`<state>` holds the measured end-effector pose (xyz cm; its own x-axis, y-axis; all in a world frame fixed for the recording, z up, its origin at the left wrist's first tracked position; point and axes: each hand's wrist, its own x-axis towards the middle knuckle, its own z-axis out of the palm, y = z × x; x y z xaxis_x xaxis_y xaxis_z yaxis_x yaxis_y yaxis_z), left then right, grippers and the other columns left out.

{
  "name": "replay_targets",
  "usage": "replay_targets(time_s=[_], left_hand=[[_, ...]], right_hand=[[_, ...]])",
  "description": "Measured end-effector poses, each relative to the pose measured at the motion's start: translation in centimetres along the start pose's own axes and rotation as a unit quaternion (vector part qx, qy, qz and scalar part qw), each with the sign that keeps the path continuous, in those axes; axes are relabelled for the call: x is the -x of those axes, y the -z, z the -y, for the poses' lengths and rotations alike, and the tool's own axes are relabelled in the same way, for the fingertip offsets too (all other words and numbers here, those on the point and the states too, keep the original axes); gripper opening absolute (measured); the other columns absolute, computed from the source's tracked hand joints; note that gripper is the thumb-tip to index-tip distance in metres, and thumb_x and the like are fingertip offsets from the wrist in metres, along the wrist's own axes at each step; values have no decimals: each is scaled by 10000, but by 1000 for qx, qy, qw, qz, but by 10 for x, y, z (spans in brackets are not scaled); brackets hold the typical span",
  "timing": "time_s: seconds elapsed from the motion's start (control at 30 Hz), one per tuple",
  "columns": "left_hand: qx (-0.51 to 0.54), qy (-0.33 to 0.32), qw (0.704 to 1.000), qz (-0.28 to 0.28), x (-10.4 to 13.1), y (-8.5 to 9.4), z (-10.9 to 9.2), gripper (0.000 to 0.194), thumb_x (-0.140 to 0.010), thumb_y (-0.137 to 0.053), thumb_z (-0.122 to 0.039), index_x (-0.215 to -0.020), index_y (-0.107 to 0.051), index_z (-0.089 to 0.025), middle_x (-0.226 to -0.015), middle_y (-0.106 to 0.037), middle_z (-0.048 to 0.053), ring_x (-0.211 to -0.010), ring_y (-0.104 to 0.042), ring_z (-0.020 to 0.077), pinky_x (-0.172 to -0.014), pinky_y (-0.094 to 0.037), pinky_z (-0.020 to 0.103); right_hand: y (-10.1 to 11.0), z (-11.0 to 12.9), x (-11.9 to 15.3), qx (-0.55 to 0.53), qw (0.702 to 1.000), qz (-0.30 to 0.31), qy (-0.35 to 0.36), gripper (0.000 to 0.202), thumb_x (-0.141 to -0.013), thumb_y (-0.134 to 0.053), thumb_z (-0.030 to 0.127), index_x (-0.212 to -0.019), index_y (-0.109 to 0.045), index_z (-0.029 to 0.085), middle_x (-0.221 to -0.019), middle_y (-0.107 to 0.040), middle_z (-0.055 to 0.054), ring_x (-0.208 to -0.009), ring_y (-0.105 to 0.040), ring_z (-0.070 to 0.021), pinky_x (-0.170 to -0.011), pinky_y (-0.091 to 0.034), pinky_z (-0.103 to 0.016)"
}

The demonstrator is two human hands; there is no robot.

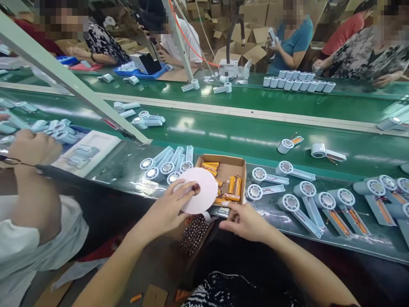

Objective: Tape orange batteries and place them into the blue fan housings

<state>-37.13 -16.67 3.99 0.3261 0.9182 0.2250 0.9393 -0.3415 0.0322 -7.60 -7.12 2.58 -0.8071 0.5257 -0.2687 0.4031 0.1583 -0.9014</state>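
Note:
My left hand [174, 204] grips a flat white round roll [206, 192] with a brown core, its fingers reaching over to the centre. Just right of the roll, my right hand [247, 219] is at the near edge of a cardboard box [243, 170]. Its index finger is stretched out with a small white piece [225, 204] at the tip; the other fingers curl loosely, and thumb and index are apart. Inside the box lie several orange battery cells [234, 185] with wires. Behind the roll stand several light-blue fan bodies with open handles [168, 166].
More fan bodies [290, 202] lie to the right, some with orange cells in their handles. The green conveyor belt [204, 128] runs beyond. A metal post [79, 81] slants across the left. A co-worker's arm [35, 153] is close at left; other people sit opposite.

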Motion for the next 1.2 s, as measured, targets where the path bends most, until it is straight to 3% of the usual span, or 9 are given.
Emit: replay_targets(time_s=[0.17, 0.4, 0.47, 0.57, 0.7, 0.83, 0.97, 1.1, 1.2], left_hand=[[-54, 46, 989, -128, 21, 0, -16, 488, -857, -732, -221, -1334, -645, -274, -1273, -734, 82, -1296, -583, 373, -1081, -545, 526], [-56, 67, 976, -198, 46, -13, -16, 543, -823, -809, -278, -1337, -644, -227, -1151, -775, 85, -1189, -645, 354, -932, -601, 446], [-22, 80, 976, -201, 50, -18, -20, 549, -826, -813, -314, -1332, -631, -202, -1169, -760, 118, -1228, -628, 379, -971, -592, 488], [16, 98, 972, -212, 56, -23, -24, 535, -827, -821, -327, -1304, -619, -190, -1159, -743, 145, -1276, -597, 406, -1017, -567, 547], [27, 142, 968, -204, 65, -29, -22, 557, -793, -827, -214, -1308, -617, -211, -1179, -740, 138, -1333, -553, 419, -1072, -529, 608], [80, 158, 968, -179, 71, -42, -22, 606, -773, -780, -154, -1348, -602, -218, -1230, -726, 126, -1344, -560, 395, -1089, -539, 591], [94, 164, 961, -200, 68, -50, -27, 580, -793, -775, -180, -1338, -581, -221, -1233, -710, 132, -1358, -549, 401, -1088, -537, 618], [88, 145, 967, -192, 66, -46, -29, 503, -815, -755, -177, -1289, -591, -214, -1192, -713, 131, -1323, -558, 392, -1071, -546, 601], [61, 152, 969, -184, 69, -38, -29, 482, -796, -746, -136, -1253, -620, -221, -1148, -724, 114, -1286, -569, 383, -1057, -543, 576]], right_hand=[[-44, 4, -18, -143, 989, 30, -1, 512, -928, -719, 570, -1272, -693, 191, -613, -675, 54, -442, -549, -123, -490, -412, -231], [-50, 9, -26, 29, 994, -102, -36, 763, -731, -906, 607, -1269, -608, 156, -707, -759, -1, -632, -704, -214, -578, -438, -269], [-54, 14, -31, 44, 997, -55, -32, 725, -760, -908, 553, -1299, -618, 163, -742, -782, -14, -677, -734, -227, -584, -439, -267], [-70, 15, -35, 73, 997, 10, 21, 197, -963, -748, 367, -1038, -755, 185, -742, -784, -23, -666, -735, -189, -600, -445, -249], [-92, 6, -26, 217, 963, 120, 107, 278, -1018, -664, 338, -819, -788, 187, -719, -774, -58, -654, -735, -198, -605, -467, -259], [-67, 13, -24, 328, 920, 191, 95, 343, -890, -808, 515, -831, -786, 177, -719, -757, -82, -659, -725, -245, -597, -472, -297], [-23, 29, -51, 263, 959, -9, 110, 252, -978, -733, 427, -1075, -738, 195, -973, -784, -85, -890, -716, -239, -787, -518, -333], [-6, 24, -77, 289, 941, -67, 163, 73, -977, -706, 217, -1027, -747, 183, -980, -777, -114, -1004, -696, -269, -934, -522, -388], [11, 16, -69, 255, 922, -250, 149, 179, -1016, -609, 214, -1082, -774, 196, -1060, -787, -134, -1044, -705, -282, -974, -544, -414]])
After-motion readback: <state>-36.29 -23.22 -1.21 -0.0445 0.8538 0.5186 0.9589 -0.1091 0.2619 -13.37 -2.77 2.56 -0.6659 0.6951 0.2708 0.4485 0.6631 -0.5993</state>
